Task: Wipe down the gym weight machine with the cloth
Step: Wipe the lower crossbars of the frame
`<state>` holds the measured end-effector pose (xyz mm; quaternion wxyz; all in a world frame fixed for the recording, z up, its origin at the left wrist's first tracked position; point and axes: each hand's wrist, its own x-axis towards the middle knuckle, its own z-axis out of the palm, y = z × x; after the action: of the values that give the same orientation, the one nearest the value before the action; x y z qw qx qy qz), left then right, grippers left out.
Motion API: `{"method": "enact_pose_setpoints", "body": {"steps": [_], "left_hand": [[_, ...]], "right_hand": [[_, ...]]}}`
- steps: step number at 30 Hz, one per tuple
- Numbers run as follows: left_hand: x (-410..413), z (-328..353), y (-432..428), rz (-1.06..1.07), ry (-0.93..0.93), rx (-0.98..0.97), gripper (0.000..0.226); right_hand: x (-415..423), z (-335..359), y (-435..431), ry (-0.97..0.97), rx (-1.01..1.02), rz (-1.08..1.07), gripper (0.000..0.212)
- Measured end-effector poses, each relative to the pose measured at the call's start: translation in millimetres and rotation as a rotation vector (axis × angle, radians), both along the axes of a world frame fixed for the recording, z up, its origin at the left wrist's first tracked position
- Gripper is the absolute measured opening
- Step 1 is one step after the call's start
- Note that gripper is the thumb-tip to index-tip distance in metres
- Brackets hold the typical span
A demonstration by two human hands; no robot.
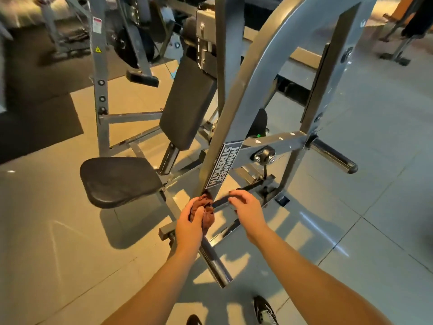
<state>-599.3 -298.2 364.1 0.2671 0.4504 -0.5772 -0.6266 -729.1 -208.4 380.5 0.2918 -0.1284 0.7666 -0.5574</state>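
Presently, at lower centre of the frame, the left hand (188, 222) grips the bunched brown cloth (208, 208) against the foot of the grey Hammer Strength lever arm (230, 123), presumably for wiping pressure, while the right hand (247, 208) hovers alongside, fingers loosely curled, holding nothing.

This was a gym: a grey steel weight machine (234, 109) with a Hammer Strength label (223, 164) stood on the tiled floor (351, 219), with a black padded seat (117, 179), a back pad (187, 102) and a bare loading peg (332, 156) jutting from its frame. Behind it, towards the floor's far left corner, were a bolted rack upright (100, 90), a dark weight plate (126, 45) and black rubber mats (35, 118)
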Motion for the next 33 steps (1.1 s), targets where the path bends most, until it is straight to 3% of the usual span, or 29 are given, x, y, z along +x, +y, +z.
{"method": "enact_pose_setpoints", "body": {"steps": [7, 9, 14, 21, 27, 30, 33], "left_hand": [[-22, -19, 35, 0.427, -0.029, 0.035, 0.033], [-32, -16, 40, 0.486, -0.042, -0.051, 0.029], [-70, -13, 43, 0.421, -0.062, -0.265, 0.02], [-93, -23, 36, 0.506, -0.112, -0.305, 0.026], [-72, -47, 39, 0.615, -0.129, -0.11, 0.023], [-75, -34, 41, 0.559, -0.089, -0.167, 0.02], [-83, -19, 50, 0.439, -0.083, -0.318, 0.034]], "right_hand": [[-28, -14, -7, -0.098, 0.064, 0.209, 0.016], [-35, -12, -10, -0.118, 0.06, 0.215, 0.009], [-48, -7, -28, -0.138, -0.011, 0.264, 0.024], [-53, -15, -33, -0.182, -0.06, 0.369, 0.035], [-51, -16, -29, -0.244, 0.081, 0.373, 0.035], [-53, -11, -25, -0.238, 0.085, 0.381, 0.03], [-56, -11, -21, -0.226, 0.019, 0.383, 0.024]]}}
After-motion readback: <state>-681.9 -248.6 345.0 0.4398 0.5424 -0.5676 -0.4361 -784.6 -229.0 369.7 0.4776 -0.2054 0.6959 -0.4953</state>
